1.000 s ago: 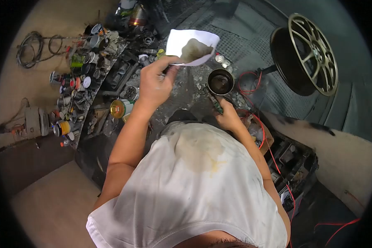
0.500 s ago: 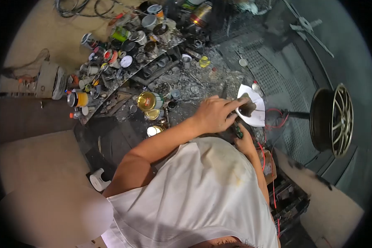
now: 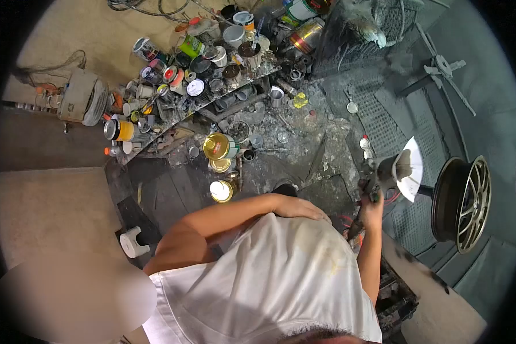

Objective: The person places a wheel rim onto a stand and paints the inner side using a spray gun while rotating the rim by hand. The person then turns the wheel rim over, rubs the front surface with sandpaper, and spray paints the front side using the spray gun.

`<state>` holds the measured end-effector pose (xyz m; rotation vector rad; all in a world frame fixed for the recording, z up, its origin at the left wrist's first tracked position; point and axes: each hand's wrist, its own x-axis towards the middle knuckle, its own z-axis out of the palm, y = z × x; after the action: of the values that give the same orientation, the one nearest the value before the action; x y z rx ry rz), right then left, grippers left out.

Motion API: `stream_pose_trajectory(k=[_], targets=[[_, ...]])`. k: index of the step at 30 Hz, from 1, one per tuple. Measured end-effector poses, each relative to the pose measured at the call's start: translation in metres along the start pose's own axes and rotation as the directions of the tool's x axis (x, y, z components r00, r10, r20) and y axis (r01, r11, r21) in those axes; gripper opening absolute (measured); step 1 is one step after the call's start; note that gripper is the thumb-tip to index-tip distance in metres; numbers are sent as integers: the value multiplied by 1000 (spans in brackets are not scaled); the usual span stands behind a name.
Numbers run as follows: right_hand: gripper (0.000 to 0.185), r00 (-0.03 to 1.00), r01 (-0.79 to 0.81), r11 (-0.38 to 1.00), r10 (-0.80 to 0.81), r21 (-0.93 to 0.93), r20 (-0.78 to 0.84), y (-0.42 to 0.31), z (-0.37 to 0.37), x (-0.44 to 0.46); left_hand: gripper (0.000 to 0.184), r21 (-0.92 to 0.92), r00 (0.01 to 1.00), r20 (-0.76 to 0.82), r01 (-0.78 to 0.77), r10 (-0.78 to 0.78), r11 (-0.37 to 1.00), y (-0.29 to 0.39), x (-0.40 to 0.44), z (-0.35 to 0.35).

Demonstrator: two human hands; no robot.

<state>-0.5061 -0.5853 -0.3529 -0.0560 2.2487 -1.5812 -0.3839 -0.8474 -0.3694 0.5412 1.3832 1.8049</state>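
Observation:
Fingers extended, my left hand lies flat against the front of the stained white shirt, with nothing seen in it. My right hand is wrapped round the handle of a dark spray gun, right of the shirt. The gun's cup is tilted toward the right. A white paper filter with a grey-brown patch sits at the cup's mouth, its wide side facing right. The wheel rim stands on a support just beyond the paper.
Paint cans and cups crowd a bench at the upper left. Gold-lidded cans stand on the stained floor. A white stool is at the left, above a large blurred shape. Red hose lies by my right hand; a cross-shaped stand is upper right.
My left hand has let go of the paper and moved back to the shirt. The gun, cup and paper have moved right, toward the wheel. The view has shifted, showing more of the bench.

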Motion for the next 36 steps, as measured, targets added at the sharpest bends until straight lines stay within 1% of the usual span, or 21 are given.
stream_pose_trajectory(k=[2,3,5,7,9,10,11,13,15,17,20,21,23,24,26,27,29,31,32,34,36], targets=[[30,985,-53,996,41,-65,-165,0,-10,13,56,9,1000,-15,19,-19,1000,-13,9,-1],[30,987,-42,997,31,-64,-156,2,-22,24,56,30,999,-37,31,-30,999,-9,15,-5],[31,989,148,988,-149,-49,-7,3,-59,46,51,50,996,-85,42,-38,998,5,45,-11],[33,974,223,973,-224,-60,-22,3,-70,55,47,64,990,-132,51,-42,997,12,67,-19],[34,995,17,995,-26,95,93,8,-88,67,34,208,954,-295,17,46,978,8,90,-28],[35,994,23,999,-28,47,103,14,-94,70,24,331,875,-475,79,94,940,3,102,-26],[35,993,27,999,-32,45,112,15,-93,74,24,331,870,-484,80,96,940,8,110,-23],[36,993,-11,998,4,58,121,24,-101,76,20,220,693,-720,167,45,961,20,122,-15],[41,983,44,993,-24,-110,180,79,-122,101,17,170,627,-778,144,43,975,15,139,-10],[71,970,110,957,-44,-269,240,57,-127,103,18,170,611,-791,187,22,968,30,153,-8],[69,990,42,967,-7,-251,140,-6,-138,97,22,123,654,-756,188,-30,974,36,173,-11],[68,997,32,973,-14,-228,81,-12,-147,98,23,221,729,-685,194,11,956,21,171,-16],[69,984,176,976,-171,-129,53,-17,-183,111,24,352,832,-552,171,57,920,-22,179,-27],[67,991,123,983,-130,-136,-42,-23,-201,112,24,88,842,-539,98,-36,991,-34,179,-23],[63,972,16,993,-43,-120,-231,-34,-239,113,24,-181,875,-463,64,-142,982,-48,188,-46],[60,939,69,992,-101,-108,-329,-29,-256,114,24,-146,901,-401,112,-162,983,-37,192,-56],[66,895,17,1000,-6,20,-446,-62,-308,95,24,-68,932,-294,200,-211,977,-3,207,-64],[69,780,109,994,-93,-12,-619,-73,-346,75,25,-3,948,-215,239,-234,971,32,216,-77],[67,665,-55,998,7,-40,-747,-90,-358,60,25,23,954,-182,248,-240,968,48,223,-85],[62,468,-163,986,96,21,-878,-96,-380,38,24,359,975,13,204,-224,911,88,252,-106],[55,412,-84,995,81,50,-908,-88,-410,17,23,417,973,5,207,-230,885,135,276,-115]])
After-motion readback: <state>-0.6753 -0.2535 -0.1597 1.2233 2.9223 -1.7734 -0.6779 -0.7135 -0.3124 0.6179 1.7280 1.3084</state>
